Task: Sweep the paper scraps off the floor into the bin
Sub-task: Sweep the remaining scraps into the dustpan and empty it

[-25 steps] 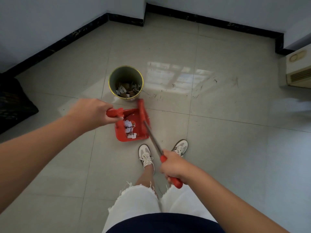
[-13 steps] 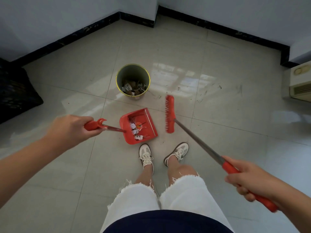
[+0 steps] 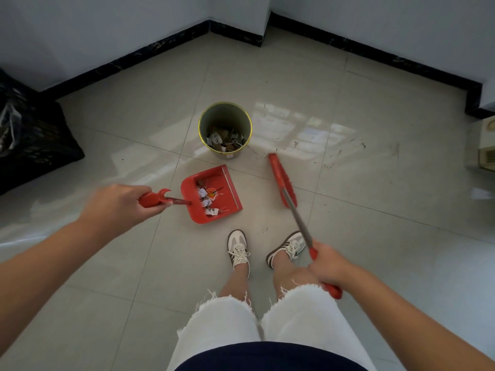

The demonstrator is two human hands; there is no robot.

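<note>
- Red dustpan (image 3: 214,194) at frame centre, mouth facing right, handle running left into the closed left hand (image 3: 117,207)
- White paper scraps (image 3: 206,200) lie in its pan
- Red broom (image 3: 282,180) right of it, shaft slanting down-right into the gripping right hand (image 3: 328,266)
- Round bin (image 3: 225,129) just above, scraps inside

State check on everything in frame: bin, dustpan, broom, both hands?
bin: upright, open, scraps at the bottom
dustpan: loaded with paper scraps, not yet tipped
broom: head right of the dustpan, apart from it
left hand: shut on the dustpan handle
right hand: shut on the broom handle
</note>
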